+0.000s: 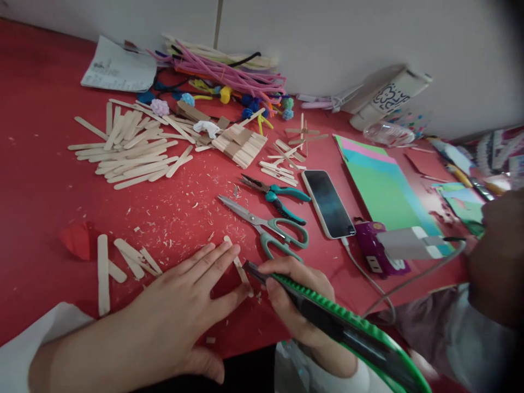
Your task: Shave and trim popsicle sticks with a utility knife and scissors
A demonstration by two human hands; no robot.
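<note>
My left hand (180,305) lies flat on the red table (36,180), fingers stretched out, fingertips pressing a wooden craft stick (239,266). My right hand (298,300) is wrapped round a green and black utility knife (327,322). The knife's tip touches the stick just right of my left fingertips. Wood shavings lie scattered around the stick.
Grey-handled scissors (270,226) and teal pliers (276,196) lie just beyond my hands. A phone (327,203), a purple charger (374,248) with cable and coloured paper (385,185) are at the right. Piles of craft sticks (131,147) and pipe cleaners (229,73) lie further back. Another person's sleeve (462,333) is at right.
</note>
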